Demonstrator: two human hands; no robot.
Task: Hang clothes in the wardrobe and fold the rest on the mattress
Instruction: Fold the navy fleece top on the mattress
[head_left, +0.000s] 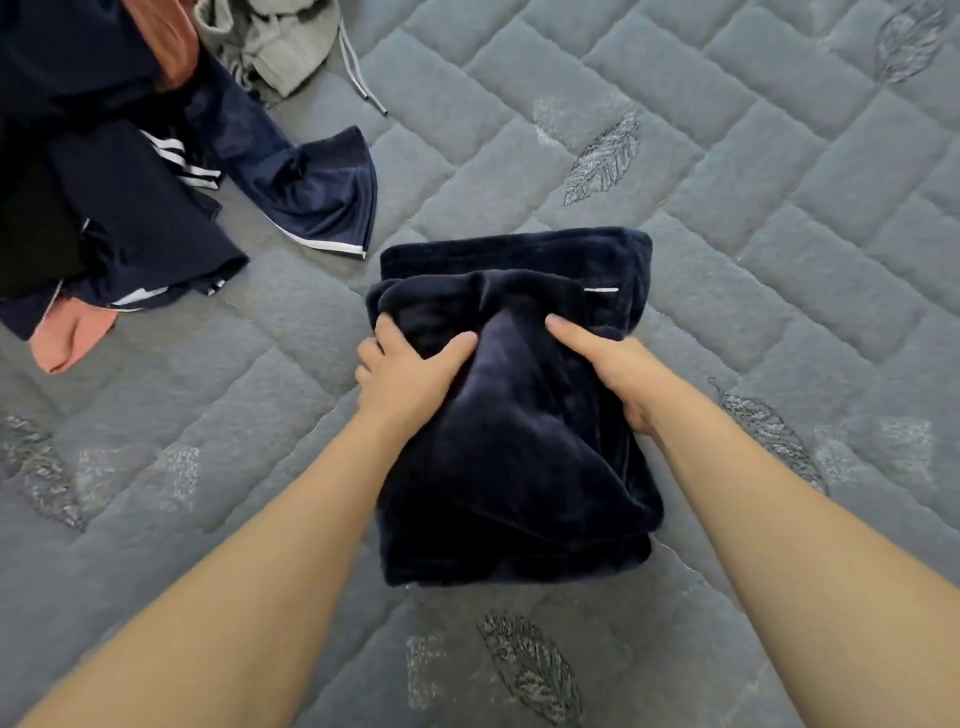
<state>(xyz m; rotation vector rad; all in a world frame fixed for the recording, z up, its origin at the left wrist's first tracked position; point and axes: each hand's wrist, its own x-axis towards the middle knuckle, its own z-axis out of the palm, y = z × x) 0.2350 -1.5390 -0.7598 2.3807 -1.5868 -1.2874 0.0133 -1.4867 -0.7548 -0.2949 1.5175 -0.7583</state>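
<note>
Here the folded navy fleece lies on the mattress, plush, limp and light by the look, best taken at its side edges. The left hand and right hand each grip its top fold. Far left, the unfolded pile runs out of view.

Dark grey stitched leaf motifs are scattered over the quilted grey mattress, each with a pale speckled leaf-shaped patch just beside it.
</note>
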